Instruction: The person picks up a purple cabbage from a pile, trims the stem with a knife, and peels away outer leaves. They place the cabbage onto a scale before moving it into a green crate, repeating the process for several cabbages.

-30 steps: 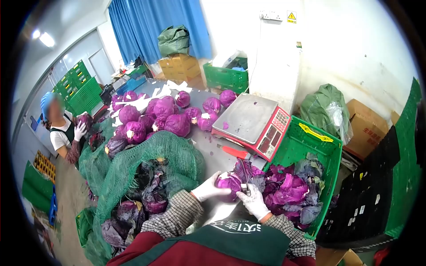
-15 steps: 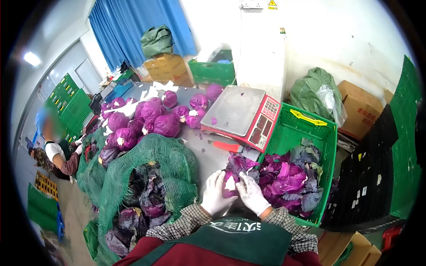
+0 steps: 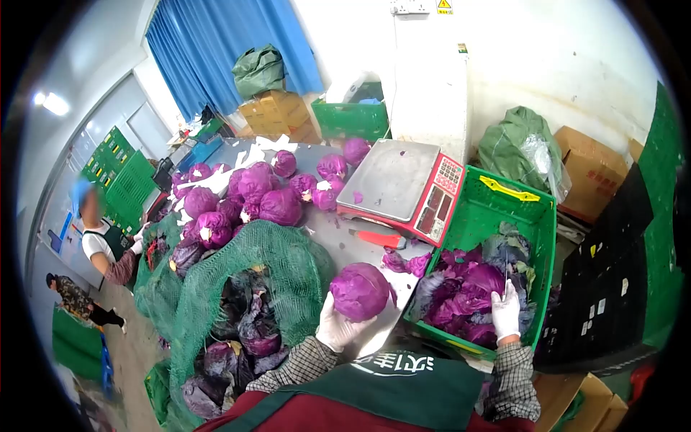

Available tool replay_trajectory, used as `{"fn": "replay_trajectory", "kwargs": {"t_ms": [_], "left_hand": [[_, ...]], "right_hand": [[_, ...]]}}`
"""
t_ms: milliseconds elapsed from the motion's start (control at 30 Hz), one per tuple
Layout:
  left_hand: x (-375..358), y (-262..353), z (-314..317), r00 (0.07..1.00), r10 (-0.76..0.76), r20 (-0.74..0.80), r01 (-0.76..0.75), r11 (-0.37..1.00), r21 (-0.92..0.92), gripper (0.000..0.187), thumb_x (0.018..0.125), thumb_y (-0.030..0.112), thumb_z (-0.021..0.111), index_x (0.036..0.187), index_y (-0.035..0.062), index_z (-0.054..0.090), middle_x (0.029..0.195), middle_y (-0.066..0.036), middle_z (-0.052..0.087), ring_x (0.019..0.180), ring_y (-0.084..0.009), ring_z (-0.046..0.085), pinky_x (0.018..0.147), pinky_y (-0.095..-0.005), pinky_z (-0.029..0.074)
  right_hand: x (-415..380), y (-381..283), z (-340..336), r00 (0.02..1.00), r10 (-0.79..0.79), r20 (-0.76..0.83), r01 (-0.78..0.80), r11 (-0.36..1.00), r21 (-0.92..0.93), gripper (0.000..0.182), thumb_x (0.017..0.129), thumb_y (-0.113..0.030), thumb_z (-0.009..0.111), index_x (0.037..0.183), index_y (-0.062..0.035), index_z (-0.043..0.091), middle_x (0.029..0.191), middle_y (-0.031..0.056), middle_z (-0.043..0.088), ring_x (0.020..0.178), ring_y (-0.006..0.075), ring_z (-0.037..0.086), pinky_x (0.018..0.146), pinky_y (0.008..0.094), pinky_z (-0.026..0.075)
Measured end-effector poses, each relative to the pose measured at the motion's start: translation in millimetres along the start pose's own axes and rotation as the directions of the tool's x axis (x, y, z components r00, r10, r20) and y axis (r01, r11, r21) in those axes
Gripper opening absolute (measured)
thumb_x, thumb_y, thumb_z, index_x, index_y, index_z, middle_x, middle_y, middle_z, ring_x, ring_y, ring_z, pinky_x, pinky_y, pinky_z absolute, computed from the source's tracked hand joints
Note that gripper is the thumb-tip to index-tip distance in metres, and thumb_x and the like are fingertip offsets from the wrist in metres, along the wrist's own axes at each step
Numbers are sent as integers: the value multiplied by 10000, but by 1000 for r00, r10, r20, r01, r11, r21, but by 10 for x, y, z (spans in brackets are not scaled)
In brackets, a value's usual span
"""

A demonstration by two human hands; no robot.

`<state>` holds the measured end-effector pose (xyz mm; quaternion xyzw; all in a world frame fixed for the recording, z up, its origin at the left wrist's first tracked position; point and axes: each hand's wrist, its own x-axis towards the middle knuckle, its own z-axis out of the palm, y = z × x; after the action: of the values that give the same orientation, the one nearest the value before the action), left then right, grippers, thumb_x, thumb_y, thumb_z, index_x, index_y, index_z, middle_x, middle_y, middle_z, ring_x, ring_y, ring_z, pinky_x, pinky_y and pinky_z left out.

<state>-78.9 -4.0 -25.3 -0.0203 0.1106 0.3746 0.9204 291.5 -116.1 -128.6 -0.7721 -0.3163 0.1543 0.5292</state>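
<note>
My left hand [image 3: 341, 325], in a white glove, cups a round red cabbage [image 3: 360, 291] from below, above the front edge of the grey table [image 3: 327, 237]. A loose outer leaf edge sticks out at the cabbage's right side. My right hand [image 3: 506, 309], gloved too, is over the front right of a green crate [image 3: 545, 237], its fingers stretched out against the loose purple cabbage leaves [image 3: 471, 291] inside. Torn leaf pieces [image 3: 407, 263] lie on the table between the cabbage and the crate. Near them is a red-handled tool [image 3: 378, 237].
A red weighing scale [image 3: 389, 180] stands behind the tool. More red cabbages [image 3: 255, 183] are heaped at the table's back left. A green mesh sack [image 3: 288, 252] holding dark cabbages stands at my left. Beyond it, a co-worker [image 3: 108, 241] handles another sack.
Both hands were together on the cabbage. My left hand now holds it raised, while my right hand has moved right to the crate. The view has shifted slightly.
</note>
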Motion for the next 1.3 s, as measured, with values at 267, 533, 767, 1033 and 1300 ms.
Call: {"fn": "replay_trajectory", "kwargs": {"t_ms": [267,533,767,1033,1300], "left_hand": [[57,-198,409,995,-9,97,-23,945,327,795,831,437,685,1458,131,303,1469,-194,343,1336,-416,368,979,-618,448],[18,-27,126,992,-87,90,45,919,393,843,779,408,731,1457,128,317,1461,-180,378,1340,-365,385,1091,-577,336],[-61,-268,430,984,-165,61,159,983,88,637,799,370,679,1352,120,485,1331,-152,527,1252,-314,488,1070,-500,382],[189,-4,236,886,102,452,-175,-829,530,1019,610,313,872,1426,15,338,1381,-209,444,1289,-334,449,1084,-403,373],[309,-212,146,927,79,367,-167,-788,592,1277,564,456,867,1481,-35,126,1495,-321,180,1413,-452,169,1155,-474,208]], "right_hand": [[-626,-1602,588,753,-507,419,345,847,404,501,820,-76,721,1282,-35,531,1144,80,602,844,164,597,743,271,509],[-628,-1910,455,670,-670,319,584,742,329,170,814,-1,624,983,-11,623,871,126,609,774,238,630,687,324,512],[298,-932,387,919,-350,180,373,921,-113,319,895,-113,608,1191,-5,559,742,-3,558,627,107,504,631,250,474],[-487,-1140,808,720,-484,497,394,875,280,467,891,-84,611,1325,18,472,1168,188,578,1039,272,577,904,351,476],[-663,-1108,978,621,-543,566,537,820,197,463,1013,-269,401,1361,34,439,1346,249,489,1261,353,471,1066,382,376]]}}
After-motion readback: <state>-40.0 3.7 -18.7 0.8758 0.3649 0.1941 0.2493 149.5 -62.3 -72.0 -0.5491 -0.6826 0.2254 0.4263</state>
